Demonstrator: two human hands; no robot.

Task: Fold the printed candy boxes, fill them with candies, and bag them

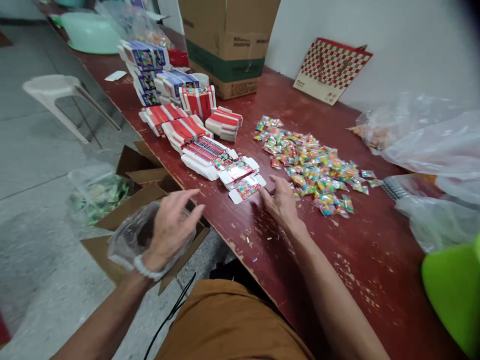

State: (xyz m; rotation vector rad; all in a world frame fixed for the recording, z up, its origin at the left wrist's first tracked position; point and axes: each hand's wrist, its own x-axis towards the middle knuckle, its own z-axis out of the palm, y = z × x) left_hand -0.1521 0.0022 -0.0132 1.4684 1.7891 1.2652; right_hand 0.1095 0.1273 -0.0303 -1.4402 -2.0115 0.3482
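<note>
Flat printed carton (247, 187) right in the middle of the action, lying on the dark red table (318, 250), face up, the nearest piece at the end of a long row of packaging! Right hand (281, 202) sits close by, forearm coming up from five o'clock, fingers aimed at eleven, thumb and forefinger parted with a clear gap between them. The carton lies at about ten o'clock from that hand, its edge by the thumb tip; whether skin meets card, I cannot tell. Now the left hand (174, 225), a pale bracelet (148, 270) around its wrist: palm turned inward, thumb well away from the fingers, nothing between them. It hangs off the table's edge, above an open cardboard box (101, 255) with a clear plastic liner (127, 240). From there the carton is at two o'clock, well apart.

Candy packets (311, 165) spread out at one o'clock from the right hand (quite a colourful heap, that). Red bundles (187, 130) of cartons stand at twelve from the left hand, and beyond them a tall brown box (228, 50) with a green band.
</note>
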